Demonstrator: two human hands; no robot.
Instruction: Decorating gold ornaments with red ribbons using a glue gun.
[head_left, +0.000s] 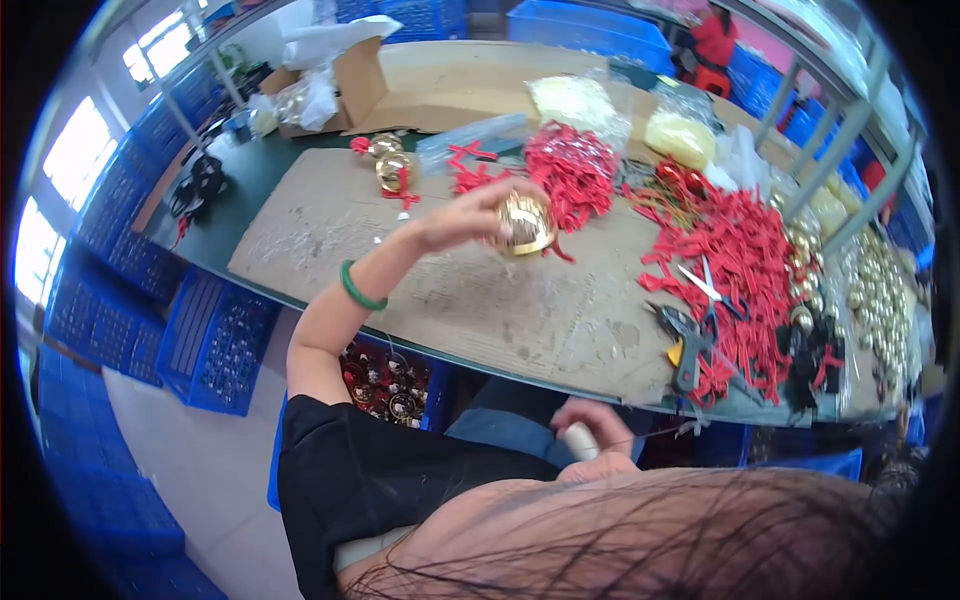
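My left hand [478,216], a green bangle on its wrist, is raised over the cardboard-covered table. Its fingers are closed around a shiny gold ball ornament [527,224], and a bit of red ribbon shows at the ornament's lower right. Below the table's front edge, close to my body, my right hand [597,425] is curled around a white rounded object [581,441] whose kind I cannot make out. A thin dark line runs from near that hand toward the right. Another gold ball ornament [393,173] with a red bow lies beyond my left forearm.
Red ribbon bows [735,245] are heaped at the right, with scissors [711,296] and a grey glue gun [686,347] on their near side. Small gold balls [878,300] lie farther right. A blue crate [432,400] of shiny ornaments stands under the table edge.
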